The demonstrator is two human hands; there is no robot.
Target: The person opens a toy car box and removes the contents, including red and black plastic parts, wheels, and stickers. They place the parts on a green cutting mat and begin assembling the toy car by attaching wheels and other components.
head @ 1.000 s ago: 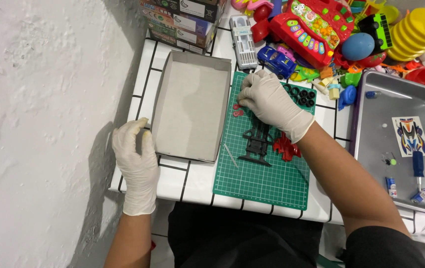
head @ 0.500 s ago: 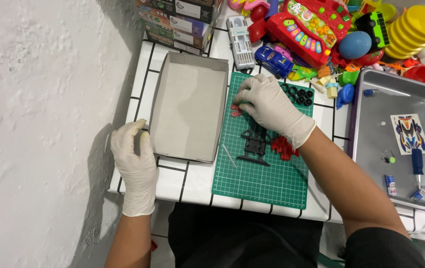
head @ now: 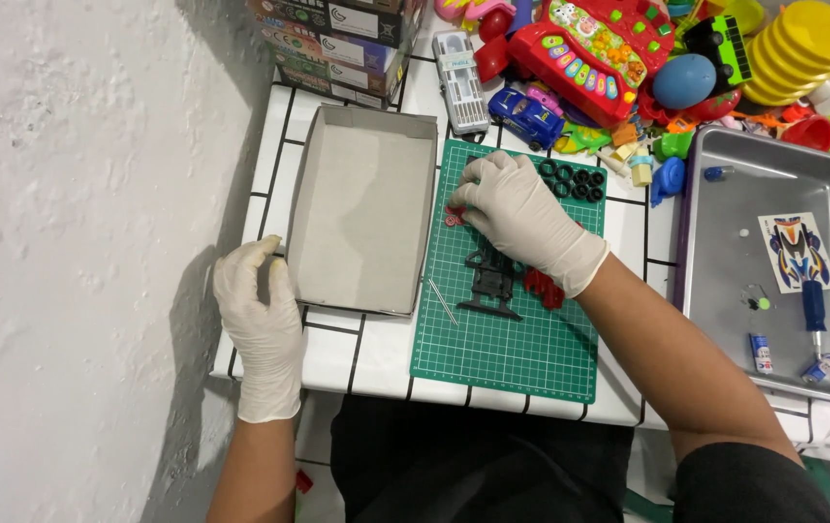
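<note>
Gloved right hand [head: 521, 218] pinches small red parts [head: 454, 215] at mat's [head: 502, 349] ten o'clock; left hand [head: 258, 324], spread flat, should steady tray [head: 361, 208].

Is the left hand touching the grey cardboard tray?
Touching. The head view shows the left hand with its fingers against the near left corner of the grey cardboard tray.

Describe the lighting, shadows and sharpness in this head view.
Head view: light is even and fairly bright; the left hand and forearm throw a soft dark shadow onto the white wall at left. The metal tray shows a dull sheen but no hard glare. The right hand and green mat are sharp, without motion blur; the table's grid lines look about straight.
</note>
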